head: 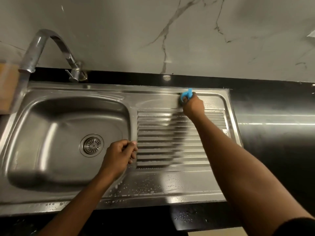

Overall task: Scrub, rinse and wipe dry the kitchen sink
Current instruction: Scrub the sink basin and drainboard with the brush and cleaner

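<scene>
A stainless steel sink [68, 103] fills the counter, with its basin on the left and a ribbed drainboard [158, 133] on the right. My right hand [193, 105] grips a blue-handled scrubber [185, 95] and presses it on the far edge of the drainboard. My left hand [119, 155] hovers over the basin's right rim, its fingers curled with nothing in them. The round drain strainer [92, 144] sits in the basin floor. Soapy droplets lie on the near part of the drainboard.
A curved chrome tap [51, 46] arches over the basin from the back edge. A wooden object [7, 87] stands at the far left. Black countertop [272, 116] extends to the right; a marble-patterned wall rises behind.
</scene>
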